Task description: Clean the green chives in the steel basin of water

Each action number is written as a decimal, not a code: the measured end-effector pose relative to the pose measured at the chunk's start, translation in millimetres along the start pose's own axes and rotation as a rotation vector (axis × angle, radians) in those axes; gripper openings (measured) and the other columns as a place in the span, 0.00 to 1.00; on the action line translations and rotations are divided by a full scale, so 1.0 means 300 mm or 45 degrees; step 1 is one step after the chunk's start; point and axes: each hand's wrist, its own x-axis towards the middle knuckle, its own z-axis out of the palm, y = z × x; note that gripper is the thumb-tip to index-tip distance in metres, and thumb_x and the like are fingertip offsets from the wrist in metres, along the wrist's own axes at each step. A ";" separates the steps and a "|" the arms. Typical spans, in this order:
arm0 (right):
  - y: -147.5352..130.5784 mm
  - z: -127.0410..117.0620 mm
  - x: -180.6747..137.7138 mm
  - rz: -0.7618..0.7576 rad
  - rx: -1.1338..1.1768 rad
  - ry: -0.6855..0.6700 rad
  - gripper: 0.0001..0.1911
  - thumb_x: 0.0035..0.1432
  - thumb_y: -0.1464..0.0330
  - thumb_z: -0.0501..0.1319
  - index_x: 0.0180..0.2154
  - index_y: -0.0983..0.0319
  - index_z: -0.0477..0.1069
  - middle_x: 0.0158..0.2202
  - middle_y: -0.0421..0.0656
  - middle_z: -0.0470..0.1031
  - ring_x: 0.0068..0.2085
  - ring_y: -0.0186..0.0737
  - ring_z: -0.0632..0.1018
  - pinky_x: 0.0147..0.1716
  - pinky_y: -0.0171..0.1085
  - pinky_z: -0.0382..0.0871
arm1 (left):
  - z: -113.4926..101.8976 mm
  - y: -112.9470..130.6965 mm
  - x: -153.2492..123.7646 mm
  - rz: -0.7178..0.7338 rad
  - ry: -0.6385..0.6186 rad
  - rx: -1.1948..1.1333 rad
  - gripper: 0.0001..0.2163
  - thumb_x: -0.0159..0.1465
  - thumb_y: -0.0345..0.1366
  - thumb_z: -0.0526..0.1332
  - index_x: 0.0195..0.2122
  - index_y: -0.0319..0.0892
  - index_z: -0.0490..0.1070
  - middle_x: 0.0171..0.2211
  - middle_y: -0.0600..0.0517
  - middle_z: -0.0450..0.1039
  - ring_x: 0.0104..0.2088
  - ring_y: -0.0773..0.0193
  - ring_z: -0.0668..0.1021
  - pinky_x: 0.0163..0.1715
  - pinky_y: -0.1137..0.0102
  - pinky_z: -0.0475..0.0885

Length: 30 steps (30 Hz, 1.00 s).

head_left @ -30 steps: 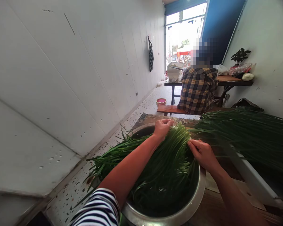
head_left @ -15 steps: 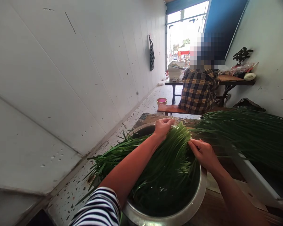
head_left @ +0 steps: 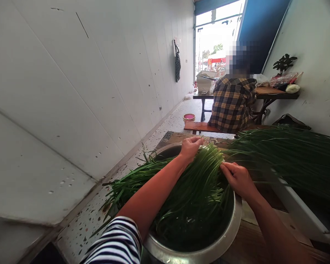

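Observation:
A wide metal basin (head_left: 237, 220) with water in it holds long green garlic chives (head_left: 198, 183). Their pale stem ends fan out near the basin's far right side. My left hand (head_left: 191, 148) is closed in a pinch at the far edge of the bunch, on the thin pale tips of some chives. On the right of the bunch, my right hand (head_left: 238, 178) pinches the stem ends between thumb and fingers. Behind my left forearm, more chives (head_left: 126, 187) hang over the basin's left rim. What lies under the water is partly hidden.
A large heap of chives (head_left: 297, 157) lies at the right by a white container edge (head_left: 299, 205). Ahead, a person in a plaid shirt (head_left: 232, 102) sits on a red bench (head_left: 199, 127) at a table (head_left: 277, 96). A pink bucket (head_left: 189, 117) stands on the floor.

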 end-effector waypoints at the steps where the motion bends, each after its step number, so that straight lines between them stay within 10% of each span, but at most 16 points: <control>1: 0.000 0.000 0.000 -0.002 -0.001 0.002 0.20 0.63 0.63 0.50 0.19 0.60 0.59 0.16 0.37 0.59 0.22 0.34 0.63 0.26 0.34 0.57 | -0.001 0.001 -0.001 0.020 -0.007 0.009 0.08 0.49 0.37 0.67 0.25 0.36 0.75 0.20 0.54 0.70 0.21 0.74 0.66 0.26 0.75 0.62; 20: 0.013 0.004 -0.003 0.013 -0.007 0.013 0.20 0.64 0.63 0.50 0.20 0.60 0.60 0.17 0.36 0.59 0.23 0.34 0.64 0.27 0.34 0.57 | -0.049 0.037 -0.013 0.231 -0.196 0.397 0.07 0.50 0.38 0.68 0.29 0.41 0.80 0.26 0.50 0.78 0.29 0.64 0.76 0.34 0.71 0.68; 30: 0.010 0.002 -0.001 -0.008 -0.013 0.020 0.20 0.64 0.62 0.50 0.20 0.60 0.61 0.17 0.37 0.61 0.22 0.34 0.64 0.26 0.33 0.58 | -0.045 -0.016 0.025 -0.111 -0.154 -0.102 0.14 0.46 0.35 0.72 0.35 0.36 0.78 0.27 0.49 0.78 0.27 0.68 0.77 0.32 0.71 0.72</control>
